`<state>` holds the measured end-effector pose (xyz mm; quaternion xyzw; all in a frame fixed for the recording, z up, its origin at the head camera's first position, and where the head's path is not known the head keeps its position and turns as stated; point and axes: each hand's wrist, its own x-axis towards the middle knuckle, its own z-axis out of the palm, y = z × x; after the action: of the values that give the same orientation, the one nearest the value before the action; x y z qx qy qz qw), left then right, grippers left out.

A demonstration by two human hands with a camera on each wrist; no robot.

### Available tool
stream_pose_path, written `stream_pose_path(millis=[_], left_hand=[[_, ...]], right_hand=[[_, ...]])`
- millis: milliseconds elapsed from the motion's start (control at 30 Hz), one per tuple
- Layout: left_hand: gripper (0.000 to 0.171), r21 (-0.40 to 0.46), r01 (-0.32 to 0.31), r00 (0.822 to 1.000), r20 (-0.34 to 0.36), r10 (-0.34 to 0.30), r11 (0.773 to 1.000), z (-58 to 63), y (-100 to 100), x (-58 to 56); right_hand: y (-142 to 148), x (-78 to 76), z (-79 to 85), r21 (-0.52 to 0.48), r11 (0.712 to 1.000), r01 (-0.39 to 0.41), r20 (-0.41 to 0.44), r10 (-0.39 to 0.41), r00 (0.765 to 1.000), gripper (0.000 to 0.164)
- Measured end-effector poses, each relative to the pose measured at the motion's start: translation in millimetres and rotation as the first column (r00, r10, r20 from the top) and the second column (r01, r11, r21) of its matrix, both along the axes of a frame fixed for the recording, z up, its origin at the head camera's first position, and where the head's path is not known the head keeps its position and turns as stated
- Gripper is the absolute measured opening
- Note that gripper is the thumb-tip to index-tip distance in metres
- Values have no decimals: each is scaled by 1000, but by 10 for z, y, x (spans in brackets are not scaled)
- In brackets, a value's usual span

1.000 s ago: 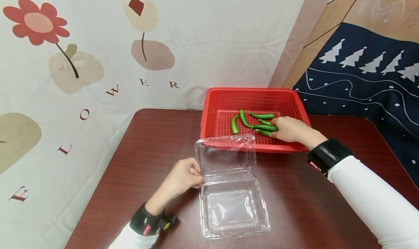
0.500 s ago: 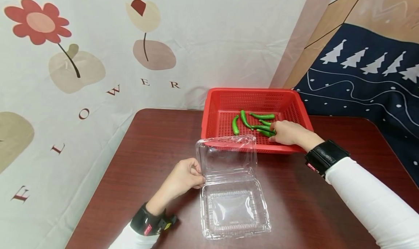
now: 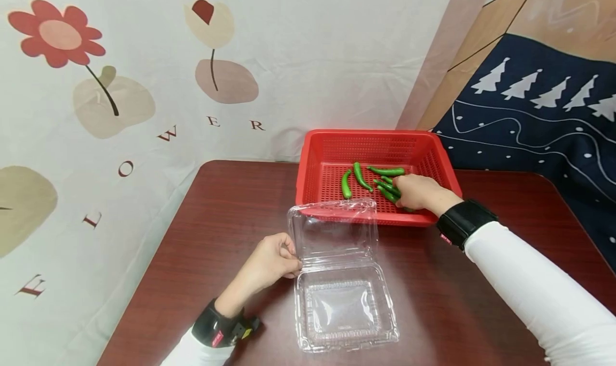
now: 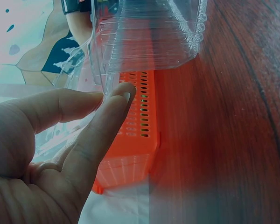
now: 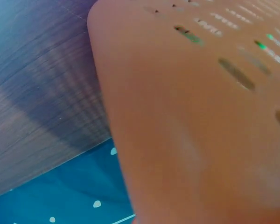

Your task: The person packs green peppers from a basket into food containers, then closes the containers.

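Inside the red basket, toward the right end of its floor, some bunched green peppers lie with their nearer ends hidden beneath the right hand. Their long axes slant from the basket's far left toward its near right, so they point into the palm; that alignment seems to matter most here. The right hand is much the nearer one, reaching over the basket's near right corner. Its fingertips are hidden, so I cannot tell whether they grip. Three other green peppers rest on the basket's floor, left of and behind the bunch.

On the basket's near side, a clear hinged container stands on the table, its lid raised on the side toward the basket. Near and left of the basket, well apart from the right hand, the left hand pinches the container's edge by the hinge.
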<state>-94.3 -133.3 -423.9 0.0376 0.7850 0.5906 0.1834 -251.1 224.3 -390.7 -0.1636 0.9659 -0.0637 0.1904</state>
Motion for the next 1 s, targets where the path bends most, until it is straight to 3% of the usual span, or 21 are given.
stream_pose_path(millis=[200,400,567,700,900,1000], left_hand=[[21,0,-1,1000,0,1,1000,18,8,6],[20,2,0,1000,2,0,1000,20,-2,11],[21,3,-3,1000,0,3,1000,13,1,11],[21,0,-5,1000,0,5,1000,13,4,10],[21,4,-9,1000,5,9,1000,-2,5,7],[21,8,-4,1000,5,4,1000,-13,7,5]], right_hand=[[-26,21,-12,-12,1000,7,55,-7,998,21],[-88,60,30,-37,999,19,100,-15,995,19],[-58,73,52,-37,999,-5,-2,5,1000,11],[-31,46,77,-13,997,-74,-58,73,996,18],[-106,52,88,14,998,-63,66,62,996,31],[-145,65,59,24,998,-55,92,53,994,27]])
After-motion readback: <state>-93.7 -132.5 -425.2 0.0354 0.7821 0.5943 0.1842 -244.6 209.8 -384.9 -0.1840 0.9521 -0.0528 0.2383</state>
